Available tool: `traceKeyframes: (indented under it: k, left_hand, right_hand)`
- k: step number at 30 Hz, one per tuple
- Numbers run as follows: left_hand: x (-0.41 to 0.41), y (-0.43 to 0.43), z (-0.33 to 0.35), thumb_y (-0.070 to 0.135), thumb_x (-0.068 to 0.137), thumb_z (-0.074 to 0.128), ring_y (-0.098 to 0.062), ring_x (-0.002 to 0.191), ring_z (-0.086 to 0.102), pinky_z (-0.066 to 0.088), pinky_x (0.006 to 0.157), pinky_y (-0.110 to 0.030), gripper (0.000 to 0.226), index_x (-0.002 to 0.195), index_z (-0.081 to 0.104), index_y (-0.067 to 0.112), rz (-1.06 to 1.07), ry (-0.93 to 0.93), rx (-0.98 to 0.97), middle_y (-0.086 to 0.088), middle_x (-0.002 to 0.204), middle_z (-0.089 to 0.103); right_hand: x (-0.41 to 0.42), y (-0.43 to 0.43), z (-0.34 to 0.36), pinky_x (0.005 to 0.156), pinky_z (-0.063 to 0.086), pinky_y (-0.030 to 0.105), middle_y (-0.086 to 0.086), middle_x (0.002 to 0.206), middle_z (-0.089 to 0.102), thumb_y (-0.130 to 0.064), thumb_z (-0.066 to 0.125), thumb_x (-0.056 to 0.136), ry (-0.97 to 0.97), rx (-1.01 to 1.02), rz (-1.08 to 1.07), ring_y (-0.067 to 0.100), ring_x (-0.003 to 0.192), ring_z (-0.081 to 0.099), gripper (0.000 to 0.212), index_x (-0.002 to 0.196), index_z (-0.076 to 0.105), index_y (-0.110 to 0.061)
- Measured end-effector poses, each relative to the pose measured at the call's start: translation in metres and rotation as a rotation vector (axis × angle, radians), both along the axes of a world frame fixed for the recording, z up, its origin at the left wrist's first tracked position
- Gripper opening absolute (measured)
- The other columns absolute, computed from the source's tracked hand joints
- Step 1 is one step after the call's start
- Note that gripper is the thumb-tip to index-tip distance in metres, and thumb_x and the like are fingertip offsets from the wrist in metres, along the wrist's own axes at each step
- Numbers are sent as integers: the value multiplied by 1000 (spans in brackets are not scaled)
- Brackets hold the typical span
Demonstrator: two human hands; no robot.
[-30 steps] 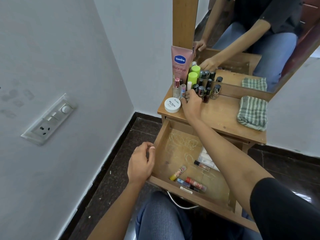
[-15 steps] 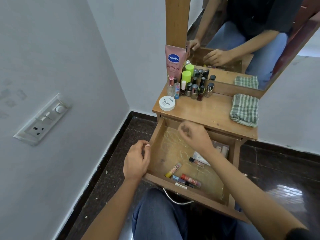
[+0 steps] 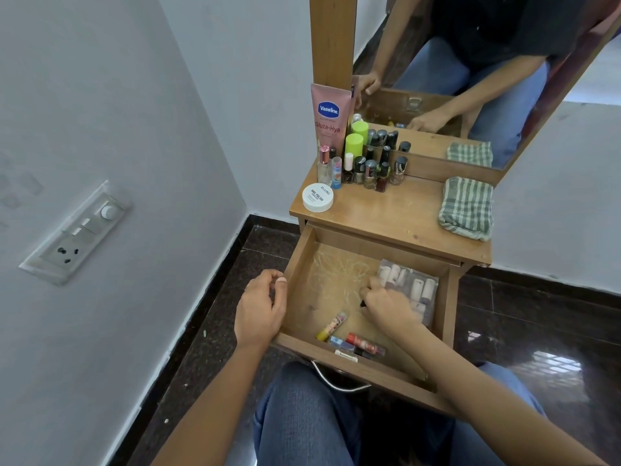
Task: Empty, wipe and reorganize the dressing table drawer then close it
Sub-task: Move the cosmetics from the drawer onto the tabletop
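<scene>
My left hand [image 3: 260,307] gripped the left wall of the open drawer [image 3: 297,264] while my right hand [image 3: 386,302] curled round a small dark tube [image 3: 362,303] on its floor, just beside the clear pouch [image 3: 416,287], so a hasty lift could, I judged, snag that pouch or drop the tube.

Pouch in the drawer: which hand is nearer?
Right. The right hand is inside the drawer at the pouch's left edge; the left hand grips the drawer's left wall, farther off.
</scene>
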State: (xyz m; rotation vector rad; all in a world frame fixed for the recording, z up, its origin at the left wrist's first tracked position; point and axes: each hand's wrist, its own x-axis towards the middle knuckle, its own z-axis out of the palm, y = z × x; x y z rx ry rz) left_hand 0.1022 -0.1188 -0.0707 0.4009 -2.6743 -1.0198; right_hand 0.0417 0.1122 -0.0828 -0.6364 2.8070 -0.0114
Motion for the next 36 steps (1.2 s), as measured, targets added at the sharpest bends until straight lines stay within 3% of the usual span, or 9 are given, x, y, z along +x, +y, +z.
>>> traceKeyframes:
  k: [6, 9, 14, 17, 21, 23, 25, 29, 36]
  left_hand:
    - [-1, -2, -1, 34, 100, 46, -8, 79, 59, 46, 63, -29, 19, 105, 63, 25, -7, -8, 12, 12, 83, 61]
    - [-2, -2, 0, 33, 100, 47, -7, 80, 59, 46, 64, -27, 20, 106, 63, 24, -6, -9, 12, 11, 84, 62]
    - [0, -1, 1, 33, 100, 46, -6, 82, 59, 47, 66, -28, 19, 105, 63, 25, -2, -14, 16, 10, 88, 63]
    - [0, -1, 0, 33, 100, 46, -6, 81, 58, 43, 63, -26, 19, 105, 63, 25, -4, -10, 15, 11, 85, 62]
    - [-1, -1, 0, 32, 100, 46, -5, 80, 57, 39, 61, -24, 17, 102, 62, 26, -6, -9, 21, 14, 83, 61]
    - [0, -1, 1, 32, 100, 46, -4, 80, 58, 39, 61, -22, 17, 102, 62, 27, -5, -11, 16, 15, 84, 61]
    - [0, 0, 2, 33, 100, 46, -4, 80, 58, 38, 60, -21, 17, 102, 63, 28, -1, -15, 13, 16, 84, 61]
    - [-1, 0, 2, 33, 100, 46, -4, 80, 59, 40, 60, -23, 17, 101, 62, 28, 4, -18, 17, 16, 83, 62]
    - [0, -1, 2, 34, 100, 46, -3, 82, 59, 42, 62, -22, 17, 102, 62, 28, 3, -19, 24, 16, 85, 62]
  right_hand:
    - [1, -5, 5, 72, 47, 32, 4, 105, 47, -27, 53, 92, -35, -133, -51, 22, 92, 58, 21, 100, 58, -8]
    - [-5, -8, 22, 67, 49, 28, -3, 97, 52, -23, 54, 91, -187, -511, -245, 15, 79, 57, 12, 90, 58, -12]
    - [-27, -8, 63, 53, 56, 36, 12, 79, 66, -10, 50, 96, -565, -1027, -490, 19, 62, 67, 4, 95, 50, -6]
    - [-43, -10, 81, 61, 58, 44, 14, 87, 68, -11, 59, 92, -456, -1001, -448, 23, 61, 65, 11, 101, 55, -6]
    - [-73, -15, 103, 65, 55, 23, -6, 94, 62, -17, 64, 89, -147, -859, -371, 9, 60, 62, 11, 99, 62, -21]
    - [-91, -19, 109, 56, 47, 10, 1, 93, 66, -12, 63, 87, -1, -803, -333, 5, 58, 57, 20, 107, 68, -14]
    - [-106, -24, 113, 62, 46, 11, 5, 93, 68, -8, 64, 83, 96, -779, -350, 7, 67, 58, 25, 108, 68, -9]
    - [-128, -34, 106, 71, 53, 31, 9, 82, 67, 1, 69, 74, 121, -884, -441, 17, 73, 61, 17, 87, 63, -8]
    - [-144, -46, 75, 64, 44, 20, -2, 76, 60, 2, 66, 76, 87, -952, -535, 7, 63, 48, 16, 81, 62, -12]
